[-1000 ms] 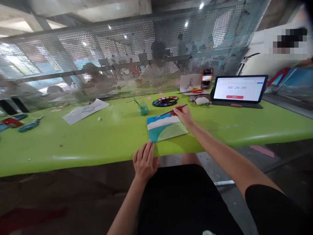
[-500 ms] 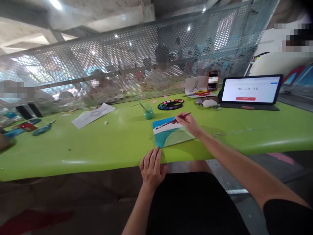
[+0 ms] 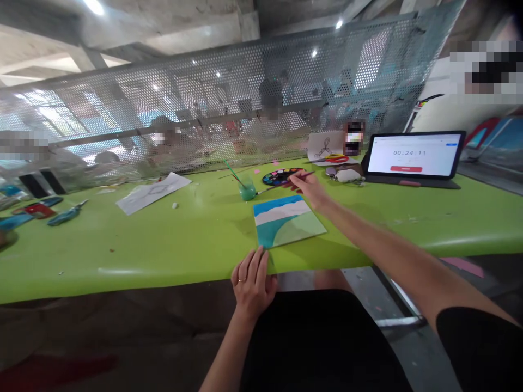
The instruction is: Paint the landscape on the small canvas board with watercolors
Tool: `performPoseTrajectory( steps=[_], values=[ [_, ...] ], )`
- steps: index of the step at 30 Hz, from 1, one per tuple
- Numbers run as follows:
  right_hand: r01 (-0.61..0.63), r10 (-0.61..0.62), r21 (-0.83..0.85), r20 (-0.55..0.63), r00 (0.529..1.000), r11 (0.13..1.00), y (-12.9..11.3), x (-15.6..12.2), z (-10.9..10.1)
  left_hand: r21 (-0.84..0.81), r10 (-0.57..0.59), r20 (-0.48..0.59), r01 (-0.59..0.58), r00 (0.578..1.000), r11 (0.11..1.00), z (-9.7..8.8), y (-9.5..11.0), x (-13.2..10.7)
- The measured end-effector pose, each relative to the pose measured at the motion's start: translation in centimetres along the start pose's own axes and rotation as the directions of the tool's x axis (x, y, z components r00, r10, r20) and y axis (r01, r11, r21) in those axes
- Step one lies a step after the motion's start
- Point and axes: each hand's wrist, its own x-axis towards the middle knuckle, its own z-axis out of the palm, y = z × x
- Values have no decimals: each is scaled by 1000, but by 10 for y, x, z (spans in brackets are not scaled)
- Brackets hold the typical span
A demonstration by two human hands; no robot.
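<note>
A small painted canvas (image 3: 286, 220) with blue, white, teal and pale green bands lies near the front edge of the green table (image 3: 163, 239). My left hand (image 3: 252, 282) rests flat at the table edge, fingertips touching the canvas's near corner. My right hand (image 3: 307, 186) is stretched past the canvas and pinches a thin red paintbrush (image 3: 286, 182), whose tip points left toward a green water cup (image 3: 247, 190). A round black paint palette (image 3: 280, 176) lies just behind the brush.
A tablet (image 3: 414, 157) showing a timer stands at the right. A sheet with a drawing (image 3: 153, 193) lies left of the cup; blue tools (image 3: 65, 213) sit at far left. A perforated metal screen (image 3: 204, 103) backs the table. A person in white sits at upper right.
My right hand lifted the brush off the canvas and carried it away from me, toward the palette and the water cup. My left hand stayed at the canvas corner.
</note>
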Motion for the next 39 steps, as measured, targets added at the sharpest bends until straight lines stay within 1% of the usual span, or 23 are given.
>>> performPoseTrajectory(
  steps=[3,5,8,10,13,19,22,24,28,31,33,36,37,39],
  values=[
    [63,-63,-23,-6,998,998,-14,43,23,1,-7,7,7,1000,1000,0,1,0],
    [95,-96,-58,-19,995,994,-19,66,39,0,-7,18,7,1000,1000,-1,1,0],
    [102,-108,-127,-43,993,987,-13,84,56,-6,-4,27,4,1000,1000,-3,1,1],
    [97,-109,-173,-60,992,980,-5,87,58,-8,4,32,-3,999,1000,-4,1,1],
    [93,-118,-221,-107,987,971,4,93,45,-10,17,48,-17,999,1000,-4,-1,1],
    [46,-123,-281,-265,956,959,9,127,-9,-43,-14,61,16,998,999,-4,0,-2],
    [5,-113,-346,-295,949,938,24,140,-29,-42,-32,62,35,998,998,-4,1,-3],
    [-21,-102,-404,-281,954,915,39,144,-37,-32,-33,61,35,998,999,-4,0,-4],
    [-51,-79,-509,-231,970,859,73,151,-41,16,1,61,-2,998,1000,0,-5,-11],
    [-58,-70,-593,-190,979,803,92,158,-40,65,22,40,-25,999,998,5,-8,-14],
    [-51,-69,-646,-159,985,761,100,163,-39,84,29,-6,-29,1000,996,7,-8,-12],
    [-28,-69,-712,-108,992,701,105,169,-38,116,56,-93,-45,994,992,10,-10,-6],
    [-17,-70,-730,-88,994,683,106,170,-37,132,77,-110,-62,991,989,10,-11,-4],
    [12,-76,-761,-49,996,649,106,171,-35,162,127,-102,-110,987,981,10,-14,-2]
  ],
)
